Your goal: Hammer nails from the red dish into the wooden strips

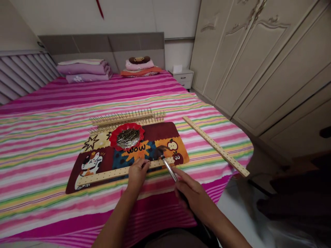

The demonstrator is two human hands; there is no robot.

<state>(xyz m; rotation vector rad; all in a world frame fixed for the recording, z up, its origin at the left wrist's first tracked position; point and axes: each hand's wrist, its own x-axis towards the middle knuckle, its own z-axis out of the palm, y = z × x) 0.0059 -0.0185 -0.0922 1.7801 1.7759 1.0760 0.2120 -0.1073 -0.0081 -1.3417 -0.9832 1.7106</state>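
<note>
A long wooden strip with a row of holes [108, 174] lies across the near edge of a colourful cartoon mat [160, 134] on the bed. My left hand [137, 173] rests on the strip, fingers pinched together at a hole near its right part; what they pinch is too small to see. My right hand [192, 196] grips the handle of a small hammer [165, 161], whose blurred head hovers just above the strip to the right of my left fingers. A red scalloped dish full of thin metal nails [127, 137] sits on the mat behind the strip.
Wooden strips studded with upright nails [129, 119] lie behind the mat. Another holed strip [216, 145] lies diagonally near the bed's right edge. Folded bedding [84, 70] and pillows sit at the headboard. Wardrobe doors [258, 58] line the right wall.
</note>
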